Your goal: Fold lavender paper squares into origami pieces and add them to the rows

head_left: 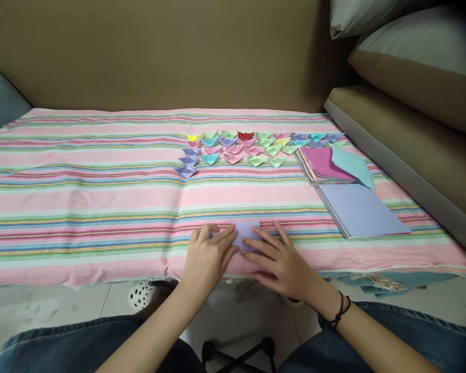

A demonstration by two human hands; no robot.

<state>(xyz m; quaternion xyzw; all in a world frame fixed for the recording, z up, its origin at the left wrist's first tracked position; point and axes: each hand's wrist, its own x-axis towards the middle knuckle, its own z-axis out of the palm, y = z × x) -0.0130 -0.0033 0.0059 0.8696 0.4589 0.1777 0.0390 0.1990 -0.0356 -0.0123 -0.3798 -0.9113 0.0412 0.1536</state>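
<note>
A small folded piece of lilac paper lies flat on the striped cloth near the front edge. My left hand rests at its left side, index finger and thumb stretched apart onto the paper's edge, the other fingers bent. From the right, my right hand touches the same paper with spread fingers, some fingertips lying on its surface. Neither hand is closed round anything. Beyond them, several folded paper boats in purple, green, pink, blue, yellow and red stand in rough rows.
Right of the boats sits a stack of coloured paper, with a lilac-topped stack in front. The striped cloth covers the seat up to a brown backrest. Cushions are piled at right.
</note>
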